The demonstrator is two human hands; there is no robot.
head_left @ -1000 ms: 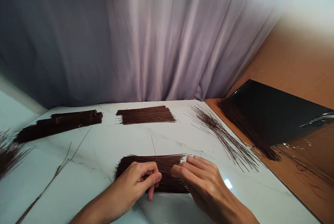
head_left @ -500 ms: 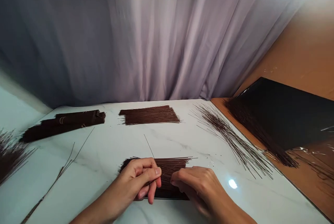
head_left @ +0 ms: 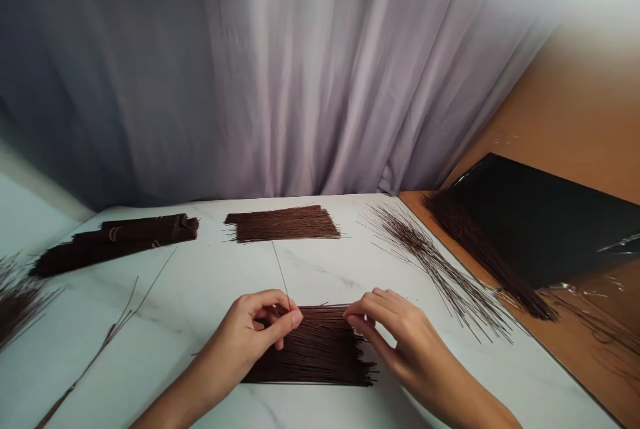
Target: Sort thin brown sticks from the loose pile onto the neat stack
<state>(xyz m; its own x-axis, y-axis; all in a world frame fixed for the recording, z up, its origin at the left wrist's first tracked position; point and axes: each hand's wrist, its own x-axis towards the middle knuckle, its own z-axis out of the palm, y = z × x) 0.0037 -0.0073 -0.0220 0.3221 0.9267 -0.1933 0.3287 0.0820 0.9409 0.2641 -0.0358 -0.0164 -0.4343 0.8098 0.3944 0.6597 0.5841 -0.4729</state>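
Grey curtain behind a white table. Near pile of dark sticks lies on the table before the person, partly covered by the left hand. That hand: thumb and forefinger pinched on a single stick, slanting up toward the far pile. Right hand apart from the left, fingertips at the near pile's far right corner; cannot tell whether they grip anything. Loose sticks fan out at right.
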